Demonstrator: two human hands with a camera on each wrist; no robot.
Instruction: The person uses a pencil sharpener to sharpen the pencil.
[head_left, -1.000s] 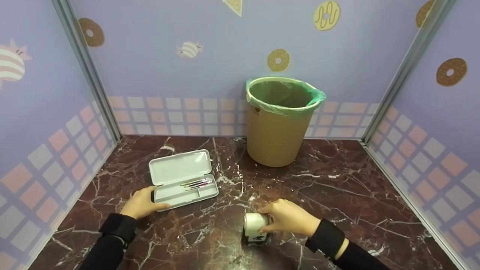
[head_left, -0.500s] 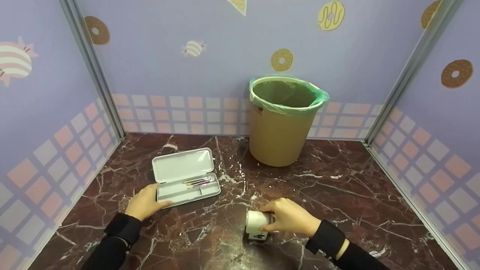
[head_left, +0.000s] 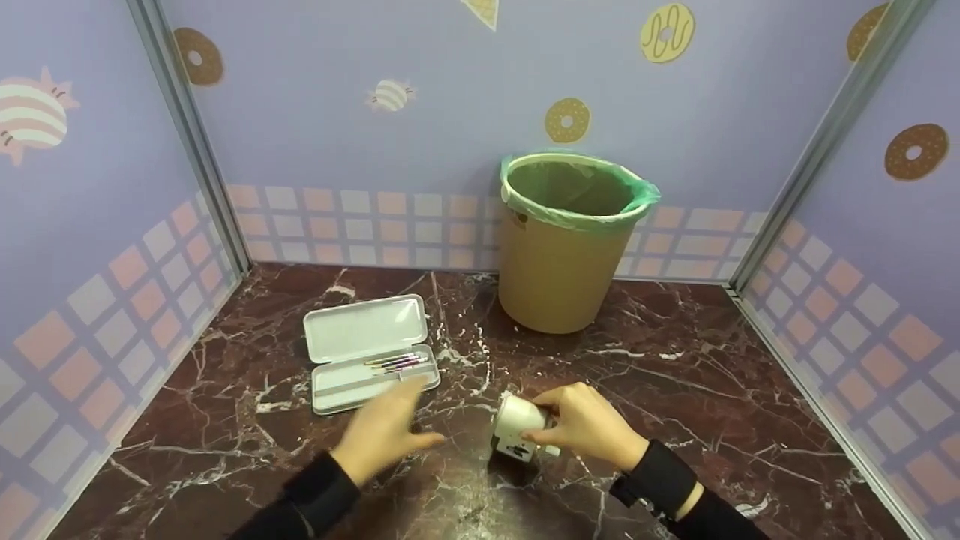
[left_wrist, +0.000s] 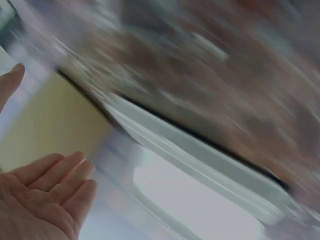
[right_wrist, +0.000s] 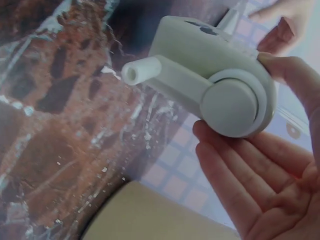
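Note:
My right hand (head_left: 596, 427) pinches a white crank pencil sharpener (head_left: 519, 426) between thumb and fingers. The sharpener is tilted; whether its base touches the table I cannot tell. In the right wrist view, its crank handle (right_wrist: 142, 70) and round hub (right_wrist: 229, 107) face the camera. My left hand (head_left: 384, 431), blurred, hovers in front of an open white pencil case (head_left: 365, 330) with fingers extended and nothing held. Several pencils (head_left: 396, 363) lie in the case, whose front right part my left hand partly covers. The left wrist view is smeared, with open fingers (left_wrist: 65, 182) showing.
A tan bin (head_left: 562, 277) with a green liner (head_left: 646, 196) stands at the back, right of centre. White crumbs (head_left: 484, 349) are scattered on the dark marbled table (head_left: 675, 405) before it. Patterned panels (head_left: 442, 97) enclose the back and sides.
My left hand has let go of the pencil case's left end and moved right, toward the sharpener. My right hand has tilted the sharpener and shifted it slightly. The case stays put.

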